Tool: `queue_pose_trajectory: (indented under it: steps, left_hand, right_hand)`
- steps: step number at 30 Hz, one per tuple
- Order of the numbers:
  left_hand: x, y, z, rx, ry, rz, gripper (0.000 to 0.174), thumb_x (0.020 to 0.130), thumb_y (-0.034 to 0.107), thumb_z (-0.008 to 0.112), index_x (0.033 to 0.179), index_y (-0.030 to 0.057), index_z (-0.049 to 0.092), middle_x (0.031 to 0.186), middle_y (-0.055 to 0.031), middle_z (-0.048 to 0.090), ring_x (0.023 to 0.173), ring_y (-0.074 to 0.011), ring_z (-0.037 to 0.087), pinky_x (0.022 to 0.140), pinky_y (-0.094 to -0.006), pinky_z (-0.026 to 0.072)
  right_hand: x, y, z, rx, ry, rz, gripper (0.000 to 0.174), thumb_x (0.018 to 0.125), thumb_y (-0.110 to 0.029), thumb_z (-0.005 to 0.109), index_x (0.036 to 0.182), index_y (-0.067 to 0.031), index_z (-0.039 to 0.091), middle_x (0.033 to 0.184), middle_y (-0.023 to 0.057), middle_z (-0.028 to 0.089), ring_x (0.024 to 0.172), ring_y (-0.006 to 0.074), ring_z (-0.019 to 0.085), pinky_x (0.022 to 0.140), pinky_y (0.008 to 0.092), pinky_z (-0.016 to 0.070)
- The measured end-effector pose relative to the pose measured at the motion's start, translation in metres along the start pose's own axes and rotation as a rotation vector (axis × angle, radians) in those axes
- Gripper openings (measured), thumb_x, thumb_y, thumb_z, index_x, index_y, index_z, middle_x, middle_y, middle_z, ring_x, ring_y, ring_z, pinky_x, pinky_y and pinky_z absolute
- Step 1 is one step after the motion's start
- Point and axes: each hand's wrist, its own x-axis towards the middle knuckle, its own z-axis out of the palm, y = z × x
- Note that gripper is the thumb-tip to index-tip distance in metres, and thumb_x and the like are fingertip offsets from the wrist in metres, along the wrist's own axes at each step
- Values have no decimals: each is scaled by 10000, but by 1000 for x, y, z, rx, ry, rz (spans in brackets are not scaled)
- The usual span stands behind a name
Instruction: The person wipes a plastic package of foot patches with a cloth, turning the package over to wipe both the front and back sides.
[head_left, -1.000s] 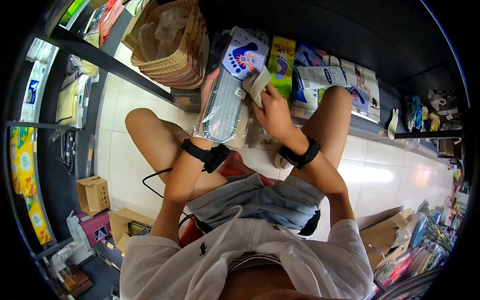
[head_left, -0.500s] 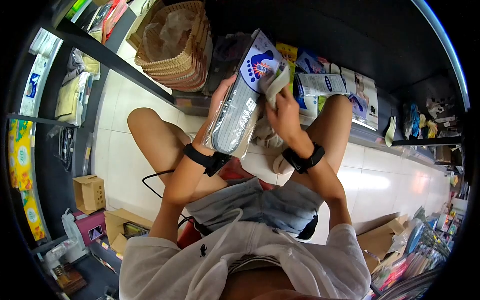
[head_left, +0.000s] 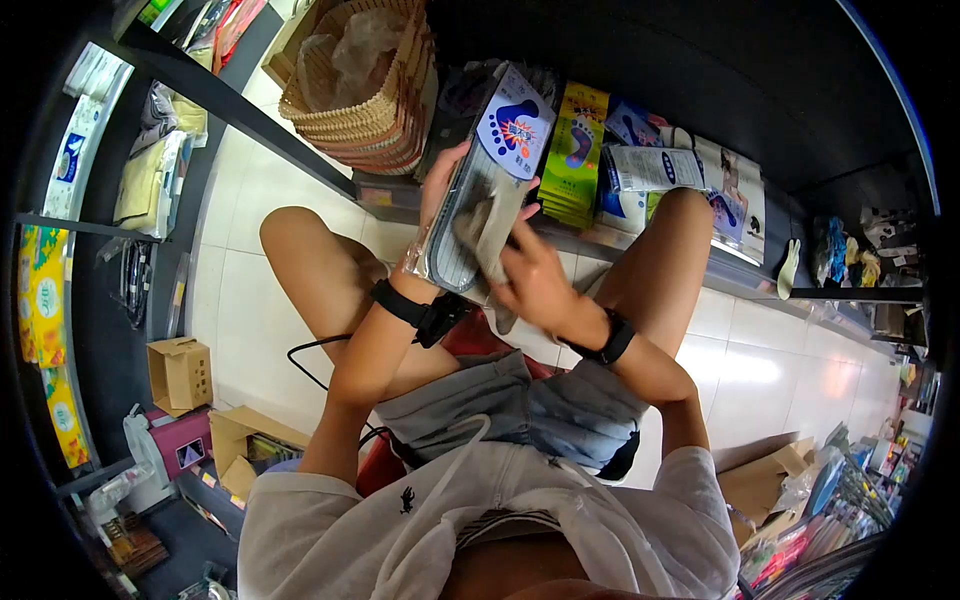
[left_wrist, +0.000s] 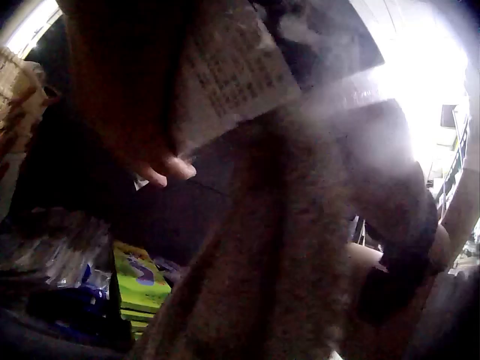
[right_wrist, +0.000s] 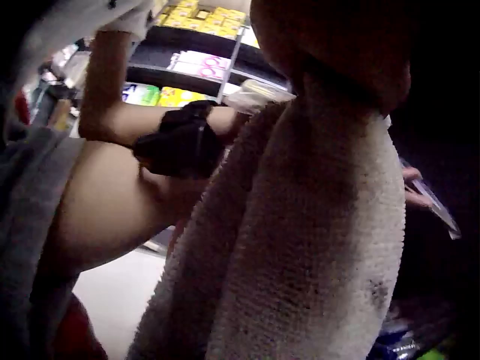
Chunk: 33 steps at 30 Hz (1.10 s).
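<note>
My left hand (head_left: 438, 190) grips a clear-wrapped pack of grey insoles (head_left: 517, 122) by its left side. The pack has a white and blue card with a footprint; fingertips show at its right edge. My right hand (head_left: 540, 282) holds a greyish cloth (head_left: 497, 222) against the lower part of the pack. In the left wrist view, printed text shows on the pack (left_wrist: 236, 79), with fingertips (left_wrist: 178, 166) curled at its edge. The cloth (right_wrist: 307, 232) hangs in folds and has a dark smudge in the right wrist view.
On the low shelf ahead lie green insole packs (head_left: 577, 150), a white pack (head_left: 655, 168) and other packaged goods. Stacked woven baskets (head_left: 365, 125) stand at the left of it. Cardboard boxes (head_left: 180, 375) sit on the left side, another box (head_left: 765, 480) behind on the right.
The cloth in my right hand has moved from the pack's printed card down onto its lower part. The pack has shifted slightly, still held in my left hand.
</note>
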Motion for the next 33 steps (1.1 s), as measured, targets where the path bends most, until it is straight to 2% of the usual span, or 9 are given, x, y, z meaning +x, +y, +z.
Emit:
queue_pose_trajectory:
  steps: [3,4,7,13,15,17,21,26,33]
  left_hand:
    - [3,-6,-1,45,20,60,465,809,322,362,1118,-20,424,1049,-157,510,969,-284,495,853,-372,394]
    - [1,-10,10,65,75,89,365,786,308,410,1014,42,510,923,-75,558,841,-165,536,786,-281,412]
    - [16,-3,-43,208,-9,-32,250,779,264,465,905,58,528,823,-65,558,730,-150,550,682,-260,448]
    - [16,-18,-19,124,172,119,217,776,276,483,850,77,527,785,-51,541,709,-124,543,655,-238,451]
    - [13,-15,-19,196,179,77,429,778,347,430,1041,13,488,951,-118,548,834,-244,547,733,-322,460]
    - [11,-6,-20,210,157,19,466,776,366,428,1060,-1,463,969,-130,536,840,-271,541,698,-359,475]
    - [14,-1,-27,162,196,23,476,779,386,423,1061,4,457,924,-152,535,828,-266,543,661,-369,482]
    - [18,1,-46,75,158,-137,554,785,419,413,1133,-11,387,1037,-177,473,926,-292,487,756,-435,421]
    - [16,-8,-28,119,147,-166,514,798,382,393,1134,-7,393,1065,-184,471,929,-306,491,785,-432,415]
  right_hand:
    - [8,23,-1,-26,151,119,340,555,-7,582,888,26,520,1112,230,385,703,368,532,614,390,460]
    - [9,31,-2,6,188,179,293,593,6,567,881,34,520,1096,221,404,705,369,533,604,391,451]
    - [11,47,-8,-3,254,250,240,633,10,546,869,43,521,1075,219,422,709,377,531,595,383,445]
    - [6,34,-6,-5,220,117,302,586,-28,564,884,8,535,1090,219,410,733,375,531,614,377,458]
    - [1,19,1,74,125,88,281,577,-39,567,851,11,534,1096,233,391,710,376,530,588,389,460]
    - [-2,8,6,108,77,9,260,566,-41,571,815,17,529,1105,247,370,667,368,534,552,394,457]
    - [-10,0,11,175,-50,-9,214,626,-26,553,835,19,544,1104,274,374,749,384,531,611,365,454]
    - [-10,-9,11,125,-31,-155,258,555,-54,571,801,18,540,1042,259,404,713,360,520,623,373,445]
    - [-3,-1,3,99,-136,88,266,591,-48,578,842,23,530,1050,264,400,702,378,526,598,368,455]
